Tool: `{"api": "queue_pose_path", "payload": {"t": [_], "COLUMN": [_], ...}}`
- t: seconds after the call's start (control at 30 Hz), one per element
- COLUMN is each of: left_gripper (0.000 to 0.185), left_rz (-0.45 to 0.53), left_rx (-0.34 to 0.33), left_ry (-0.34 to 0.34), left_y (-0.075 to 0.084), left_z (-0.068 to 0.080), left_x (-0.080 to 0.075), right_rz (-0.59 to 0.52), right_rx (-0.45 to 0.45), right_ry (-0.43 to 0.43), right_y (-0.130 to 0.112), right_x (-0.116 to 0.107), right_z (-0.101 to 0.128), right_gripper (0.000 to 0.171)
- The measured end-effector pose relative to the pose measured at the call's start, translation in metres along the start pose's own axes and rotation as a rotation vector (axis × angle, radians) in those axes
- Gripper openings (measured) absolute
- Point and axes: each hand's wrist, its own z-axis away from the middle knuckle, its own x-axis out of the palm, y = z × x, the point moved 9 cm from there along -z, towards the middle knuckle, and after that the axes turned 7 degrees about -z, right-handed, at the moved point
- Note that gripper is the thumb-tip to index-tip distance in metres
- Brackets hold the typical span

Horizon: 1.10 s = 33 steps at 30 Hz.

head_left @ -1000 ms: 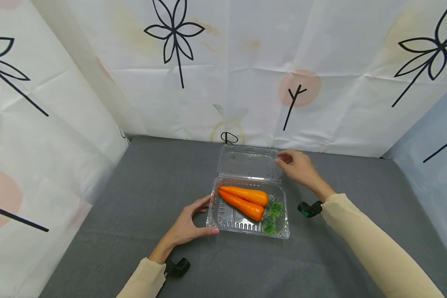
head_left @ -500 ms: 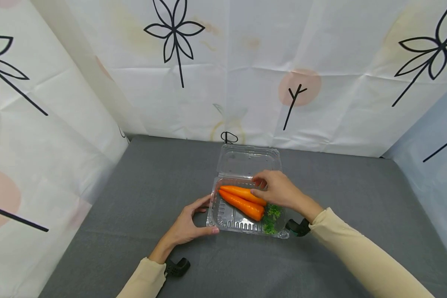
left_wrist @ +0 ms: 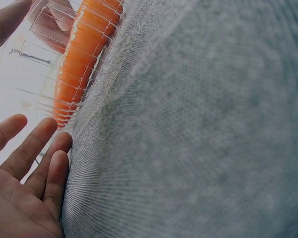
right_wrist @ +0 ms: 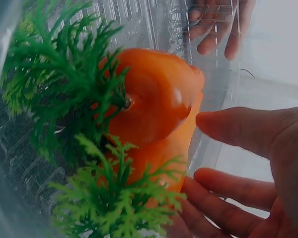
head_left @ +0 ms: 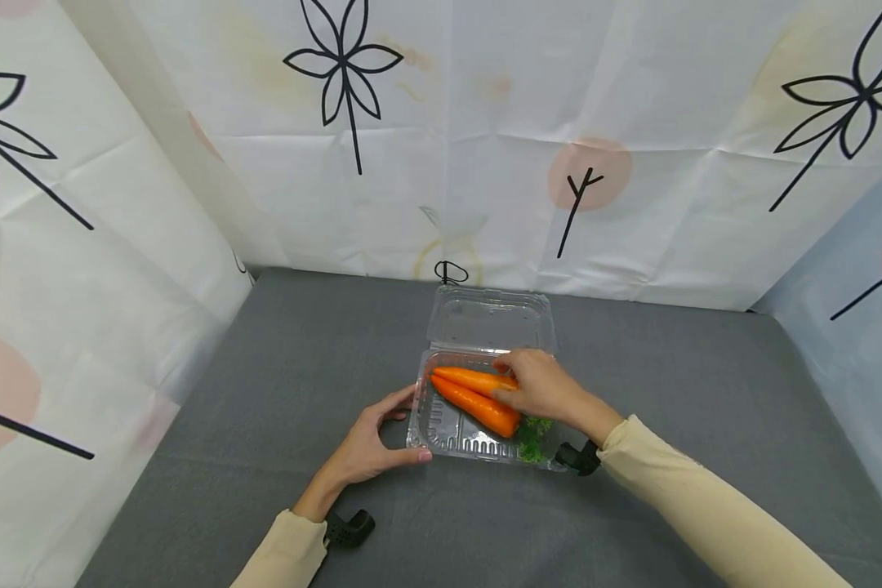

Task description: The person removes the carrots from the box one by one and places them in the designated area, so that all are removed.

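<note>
In the head view two orange carrots (head_left: 487, 412) lie side by side in a clear plastic clamshell box (head_left: 448, 437), with green feathery leaves at their thick ends. My right hand (head_left: 547, 388) reaches into the box from the right. Its thumb and fingers straddle the thick end of the rear carrot (head_left: 463, 377). In the right wrist view the thumb lies at the orange edge and the other fingers go partly behind it. My left hand (head_left: 371, 441) rests against the box's left side, thumb at the front corner. Extended fingers (left_wrist: 30, 151) touch the wall in the left wrist view.
The box's hinged lid (head_left: 488, 320) lies folded back behind it. A grey cloth-covered table (head_left: 323, 343) extends around the box. White patterned sheets (head_left: 265, 180) stand at the back and sides. Green leaves (right_wrist: 69, 84) fill the right wrist view's left half.
My right hand has left the lid's right edge and come forward and down into the box, to the rear carrot. The left hand and the box have stayed in place.
</note>
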Motion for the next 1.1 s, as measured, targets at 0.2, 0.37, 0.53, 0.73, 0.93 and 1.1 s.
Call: {"api": "queue_pose_path", "payload": {"t": [0.2, 0.37, 0.53, 0.73, 0.93, 1.1], "left_gripper": [0.091, 0.091, 0.091, 0.091, 0.091, 0.091], "left_rz": [0.013, 0.022, 0.022, 0.022, 0.028, 0.019], "left_rx": [-0.008, -0.005, 0.004, 0.005, 0.002, -0.001], "left_ry": [-0.008, -0.009, -0.006, -0.006, -0.004, -0.006], "left_y": [-0.001, 0.001, 0.0, 0.0, 0.0, 0.0], "left_z": [0.0, 0.0, 0.0, -0.001, -0.001, -0.001], "left_x": [0.001, 0.001, 0.001, 0.001, 0.001, 0.001], "right_rz": [0.03, 0.026, -0.043, -0.135, -0.173, -0.196], "right_rx": [0.019, 0.038, 0.062, 0.099, 0.12, 0.14], "right_ry": [-0.037, -0.064, -0.086, -0.099, -0.11, -0.107], "right_y": [-0.001, 0.001, 0.006, 0.015, 0.018, 0.018], "right_x": [0.006, 0.01, 0.011, 0.013, 0.013, 0.011], "right_z": [-0.002, -0.003, -0.004, -0.006, -0.007, -0.005], "right_gripper": [0.039, 0.037, 0.038, 0.04, 0.039, 0.038]}}
